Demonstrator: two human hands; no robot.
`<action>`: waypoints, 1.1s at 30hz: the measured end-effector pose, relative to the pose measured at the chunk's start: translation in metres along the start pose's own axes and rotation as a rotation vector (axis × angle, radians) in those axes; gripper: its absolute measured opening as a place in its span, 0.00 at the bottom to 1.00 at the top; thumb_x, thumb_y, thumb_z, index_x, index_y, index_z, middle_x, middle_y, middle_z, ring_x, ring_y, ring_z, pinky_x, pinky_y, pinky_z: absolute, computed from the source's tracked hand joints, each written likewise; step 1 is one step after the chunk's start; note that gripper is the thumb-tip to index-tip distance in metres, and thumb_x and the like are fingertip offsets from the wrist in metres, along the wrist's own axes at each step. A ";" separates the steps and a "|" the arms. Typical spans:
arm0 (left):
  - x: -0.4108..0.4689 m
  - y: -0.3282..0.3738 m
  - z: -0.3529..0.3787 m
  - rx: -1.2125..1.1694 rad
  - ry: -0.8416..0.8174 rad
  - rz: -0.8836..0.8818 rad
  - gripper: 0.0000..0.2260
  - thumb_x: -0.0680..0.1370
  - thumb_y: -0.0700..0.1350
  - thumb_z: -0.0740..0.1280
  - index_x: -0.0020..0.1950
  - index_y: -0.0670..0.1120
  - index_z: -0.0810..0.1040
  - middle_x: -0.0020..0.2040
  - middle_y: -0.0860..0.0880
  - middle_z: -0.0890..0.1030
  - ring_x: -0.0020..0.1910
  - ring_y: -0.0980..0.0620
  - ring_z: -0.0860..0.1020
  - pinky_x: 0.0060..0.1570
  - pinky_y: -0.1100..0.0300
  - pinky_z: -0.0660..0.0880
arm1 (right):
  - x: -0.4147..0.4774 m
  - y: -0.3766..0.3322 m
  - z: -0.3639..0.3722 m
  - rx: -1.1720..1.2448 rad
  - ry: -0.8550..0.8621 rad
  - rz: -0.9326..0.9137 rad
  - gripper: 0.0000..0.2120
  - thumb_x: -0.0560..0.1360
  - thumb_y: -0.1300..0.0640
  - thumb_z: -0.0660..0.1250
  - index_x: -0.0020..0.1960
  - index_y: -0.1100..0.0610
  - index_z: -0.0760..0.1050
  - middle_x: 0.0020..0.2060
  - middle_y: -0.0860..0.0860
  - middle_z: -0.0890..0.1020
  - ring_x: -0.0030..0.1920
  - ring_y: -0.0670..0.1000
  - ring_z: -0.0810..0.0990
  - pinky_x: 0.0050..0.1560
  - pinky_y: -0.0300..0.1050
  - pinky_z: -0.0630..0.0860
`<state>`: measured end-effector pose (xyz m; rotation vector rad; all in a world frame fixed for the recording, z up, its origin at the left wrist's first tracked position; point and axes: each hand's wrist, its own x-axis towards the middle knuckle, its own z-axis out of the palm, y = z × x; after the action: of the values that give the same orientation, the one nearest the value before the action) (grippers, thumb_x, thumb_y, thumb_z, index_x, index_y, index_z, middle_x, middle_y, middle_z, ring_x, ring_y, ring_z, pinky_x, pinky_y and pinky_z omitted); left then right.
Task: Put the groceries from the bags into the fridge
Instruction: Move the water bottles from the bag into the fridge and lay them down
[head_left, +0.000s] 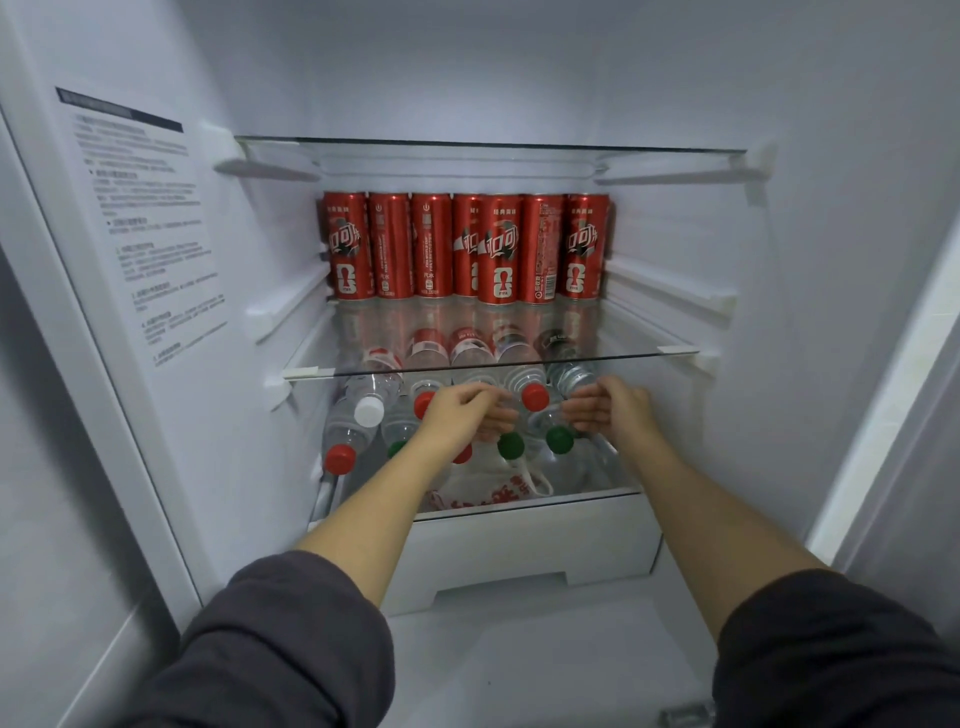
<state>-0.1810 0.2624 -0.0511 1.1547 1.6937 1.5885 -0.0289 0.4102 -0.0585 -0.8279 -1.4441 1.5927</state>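
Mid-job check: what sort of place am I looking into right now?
The inside of an open fridge, probably a household one; the room itself is out of view. Signs: white walls with glass shelves, a row of red soda cans on one shelf, water bottles lying stacked below it.

Soft, even, cool light; wide-angle bending at the edges.
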 end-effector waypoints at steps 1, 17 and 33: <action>0.003 0.002 -0.001 -0.021 0.004 -0.012 0.10 0.83 0.43 0.60 0.54 0.43 0.81 0.45 0.45 0.86 0.45 0.47 0.85 0.48 0.53 0.81 | 0.002 -0.003 0.003 -0.010 -0.018 -0.004 0.19 0.82 0.58 0.56 0.40 0.66 0.79 0.30 0.58 0.84 0.31 0.55 0.84 0.30 0.42 0.80; -0.008 0.000 -0.016 0.134 0.320 0.025 0.12 0.80 0.39 0.59 0.42 0.37 0.80 0.32 0.43 0.84 0.32 0.45 0.83 0.31 0.58 0.78 | -0.009 -0.015 0.041 -0.072 -0.185 -0.011 0.18 0.83 0.57 0.56 0.45 0.66 0.80 0.39 0.60 0.86 0.40 0.56 0.86 0.36 0.42 0.81; -0.031 -0.018 -0.017 0.533 0.324 0.153 0.07 0.79 0.50 0.64 0.43 0.52 0.78 0.37 0.56 0.82 0.39 0.56 0.81 0.40 0.58 0.78 | -0.033 0.006 0.017 -0.301 0.032 -0.168 0.11 0.81 0.57 0.61 0.52 0.61 0.80 0.41 0.54 0.85 0.42 0.54 0.85 0.40 0.42 0.79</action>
<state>-0.1842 0.2279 -0.0714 1.3541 2.3932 1.5191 -0.0295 0.3727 -0.0637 -0.8707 -1.7090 1.2497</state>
